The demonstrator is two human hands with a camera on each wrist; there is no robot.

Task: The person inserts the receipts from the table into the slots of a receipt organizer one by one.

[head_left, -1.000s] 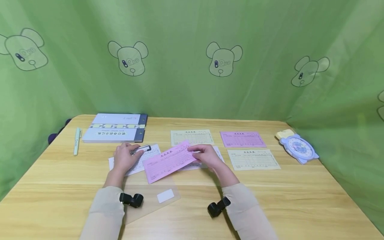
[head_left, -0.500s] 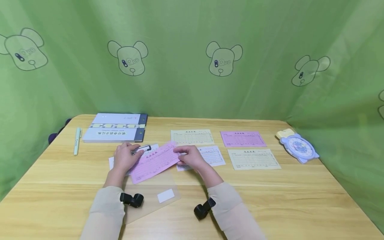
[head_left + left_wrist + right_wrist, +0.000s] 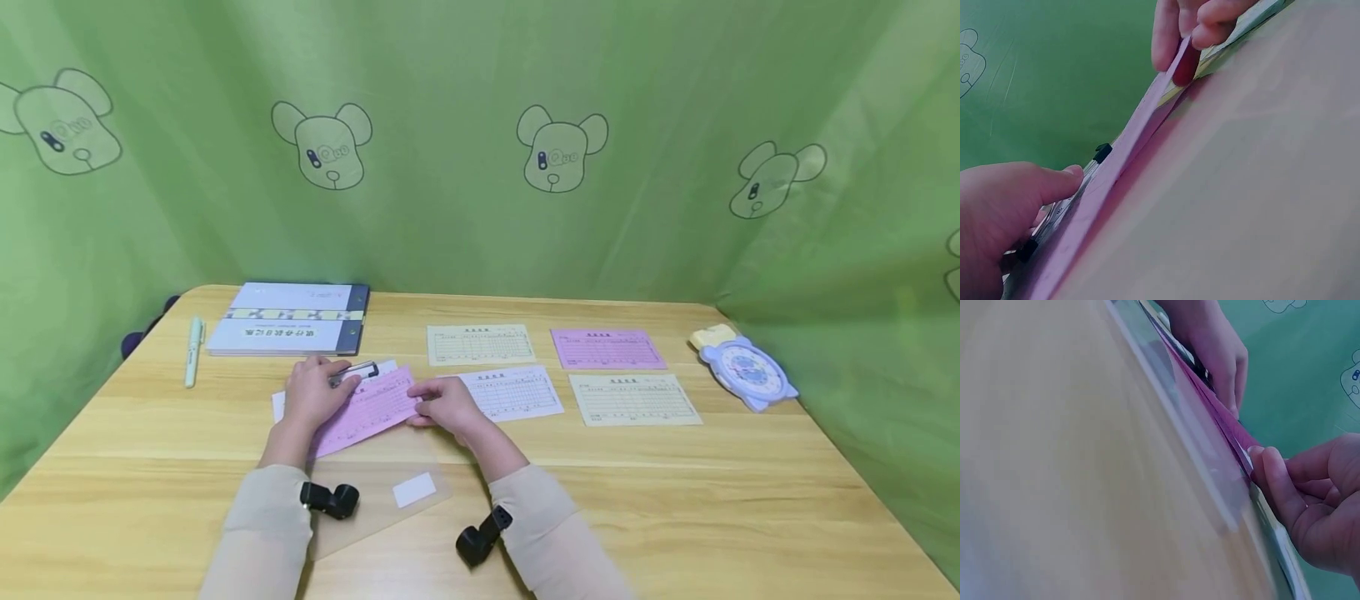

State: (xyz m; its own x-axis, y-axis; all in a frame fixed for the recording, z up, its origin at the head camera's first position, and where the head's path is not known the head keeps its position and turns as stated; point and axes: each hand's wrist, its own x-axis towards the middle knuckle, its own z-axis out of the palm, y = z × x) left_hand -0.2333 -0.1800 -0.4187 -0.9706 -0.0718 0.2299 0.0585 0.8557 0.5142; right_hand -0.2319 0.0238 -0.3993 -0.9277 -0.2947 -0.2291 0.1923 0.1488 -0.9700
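A see-through clipboard (image 3: pixel 360 525) with a white label (image 3: pixel 414 490) lies in front of the person. My left hand (image 3: pixel 313 393) pinches the metal clip (image 3: pixel 356 372) at its far edge; black end pieces of the clip show in the left wrist view. A white printed form lies on the board, mostly hidden by a pink printed slip (image 3: pixel 367 412). My right hand (image 3: pixel 447 406) pinches this slip's right end between thumb and fingers. In the left wrist view the slip (image 3: pixel 1104 178) stands tilted beside the clip, its left part close to my left hand (image 3: pixel 1010 206).
To the right lie a white form (image 3: pixel 517 393), two pale green forms (image 3: pixel 480 344) and another pink slip (image 3: pixel 607 348). A ledger book (image 3: pixel 288 321) and a mint pen (image 3: pixel 192 354) are at the back left. A blue round gadget (image 3: pixel 750 373) rests at the right edge.
My right hand has carried the pink slip leftward, over the board and closer to the clip. The white form on the right is uncovered. My left hand has stayed put.
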